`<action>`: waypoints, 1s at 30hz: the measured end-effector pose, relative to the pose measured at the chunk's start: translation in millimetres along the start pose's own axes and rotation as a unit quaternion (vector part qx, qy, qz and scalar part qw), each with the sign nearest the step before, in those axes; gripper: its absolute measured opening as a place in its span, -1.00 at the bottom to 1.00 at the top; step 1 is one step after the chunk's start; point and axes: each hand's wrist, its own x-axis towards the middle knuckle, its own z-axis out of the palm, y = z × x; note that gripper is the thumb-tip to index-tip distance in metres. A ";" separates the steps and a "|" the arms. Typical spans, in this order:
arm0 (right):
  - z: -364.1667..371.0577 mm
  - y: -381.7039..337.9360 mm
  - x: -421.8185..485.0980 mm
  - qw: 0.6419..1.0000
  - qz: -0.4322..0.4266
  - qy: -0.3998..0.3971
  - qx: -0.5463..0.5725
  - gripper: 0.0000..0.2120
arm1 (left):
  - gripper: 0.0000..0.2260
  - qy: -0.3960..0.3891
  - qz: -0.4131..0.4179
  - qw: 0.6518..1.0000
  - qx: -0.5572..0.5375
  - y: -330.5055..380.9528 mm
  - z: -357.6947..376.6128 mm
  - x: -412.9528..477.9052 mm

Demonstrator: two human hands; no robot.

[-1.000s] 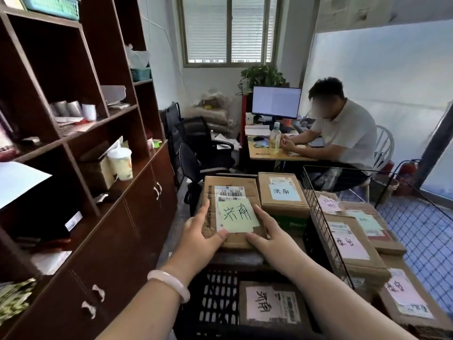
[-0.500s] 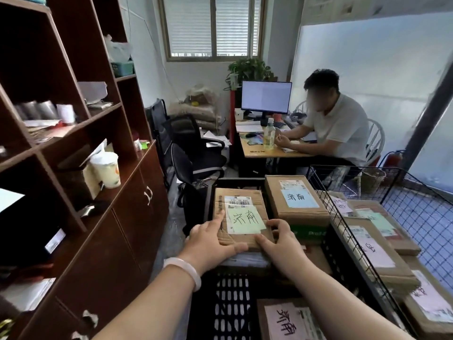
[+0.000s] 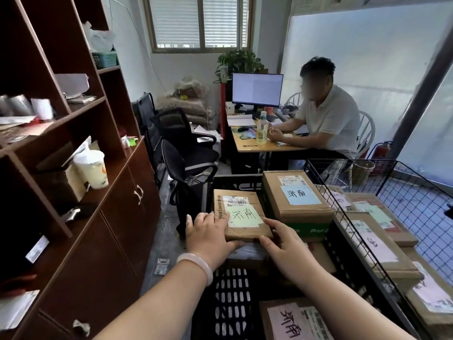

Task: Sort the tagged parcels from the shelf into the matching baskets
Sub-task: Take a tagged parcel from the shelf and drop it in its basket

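Observation:
A flat cardboard parcel with a green handwritten tag lies on a stack at the far end of the black plastic crate. My left hand grips its near left corner, fingers on top and thumb under the edge. At the near right corner my right hand holds it with fingers on top. Beside it stands a taller parcel with a blue tag. Another tagged parcel lies at the crate's near end.
A black wire basket on the right holds several parcels with pink and green tags. The dark wooden shelf and cabinet run along the left. Office chairs stand ahead, and a person sits at a desk.
Both hands have carried the green-tagged parcel down and forward onto the stack in the black crate. My fingers have slid to its near corners.

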 end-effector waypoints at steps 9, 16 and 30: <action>-15.5 12.0 -13.7 0.999 -0.015 0.033 0.000 -0.58 | -0.20 -0.072 0.034 0.991 0.112 19.0 11.3 32.2; -22.8 20.7 -24.0 0.999 -0.001 0.031 0.011 -0.60 | -0.36 -0.153 0.053 0.977 0.139 33.0 31.1 44.0; -38.3 27.2 -53.3 0.995 0.036 0.031 -0.093 -0.50 | -0.29 -0.134 0.073 0.984 0.092 40.6 37.0 52.9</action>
